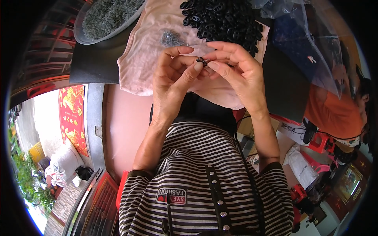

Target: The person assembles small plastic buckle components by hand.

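Both hands meet above the pink cloth [138, 59]. My left hand [172, 80] pinches a small black plastic piece [201, 61] between thumb and forefinger. At its right side, my right hand [245, 76] pinches a tiny metal spring [208, 60] against it; fingertips partly hide where the two join. Just beyond the left fingers lies a small heap of silvery springs [173, 38]. A large pile of black oval two-hole plastic pieces [220, 21] spreads over the cloth's far right part.
A clear plastic basin [78, 33] full of grey springs stands at the far left of the dark table [92, 63]. Clear plastic bags [299, 43] lie at the right. Beyond them sits another person in an orange top [334, 112]. Red stools [319, 142] stand on the right.
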A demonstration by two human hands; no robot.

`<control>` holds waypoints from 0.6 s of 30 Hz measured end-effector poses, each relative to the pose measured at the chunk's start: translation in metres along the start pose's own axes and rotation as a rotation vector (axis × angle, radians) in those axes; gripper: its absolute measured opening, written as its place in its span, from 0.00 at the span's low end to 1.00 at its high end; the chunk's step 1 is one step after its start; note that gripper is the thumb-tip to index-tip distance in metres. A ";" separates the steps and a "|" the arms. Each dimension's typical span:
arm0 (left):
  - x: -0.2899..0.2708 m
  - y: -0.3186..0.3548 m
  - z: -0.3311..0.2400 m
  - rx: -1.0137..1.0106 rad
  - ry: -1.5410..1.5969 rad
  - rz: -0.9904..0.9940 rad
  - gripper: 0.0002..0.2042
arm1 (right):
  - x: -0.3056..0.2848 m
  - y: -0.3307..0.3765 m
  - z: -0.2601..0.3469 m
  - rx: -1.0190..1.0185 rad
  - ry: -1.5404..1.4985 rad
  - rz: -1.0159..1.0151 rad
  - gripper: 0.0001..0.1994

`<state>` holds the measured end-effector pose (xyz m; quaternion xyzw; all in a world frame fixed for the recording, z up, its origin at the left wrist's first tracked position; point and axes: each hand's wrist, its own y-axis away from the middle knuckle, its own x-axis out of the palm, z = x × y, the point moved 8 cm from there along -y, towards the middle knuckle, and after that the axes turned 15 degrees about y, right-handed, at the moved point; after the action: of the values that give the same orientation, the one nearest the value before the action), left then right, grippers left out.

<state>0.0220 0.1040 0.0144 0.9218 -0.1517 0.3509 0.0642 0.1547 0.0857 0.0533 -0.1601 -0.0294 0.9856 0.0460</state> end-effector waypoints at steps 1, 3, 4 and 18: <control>0.000 -0.001 -0.001 0.001 0.000 0.003 0.14 | 0.000 0.000 -0.006 0.076 -0.084 0.012 0.07; -0.001 0.000 0.002 -0.045 0.035 -0.015 0.13 | 0.000 0.000 -0.005 0.021 -0.034 0.035 0.06; -0.001 0.000 0.002 -0.047 0.035 -0.012 0.13 | 0.002 0.000 -0.002 -0.031 0.016 0.060 0.06; -0.009 0.017 0.021 -0.265 0.181 -0.127 0.07 | 0.000 0.018 0.003 -0.118 0.149 -0.018 0.05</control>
<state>0.0231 0.0853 -0.0070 0.8778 -0.1315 0.4045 0.2205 0.1526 0.0680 0.0549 -0.2352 -0.0853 0.9670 0.0477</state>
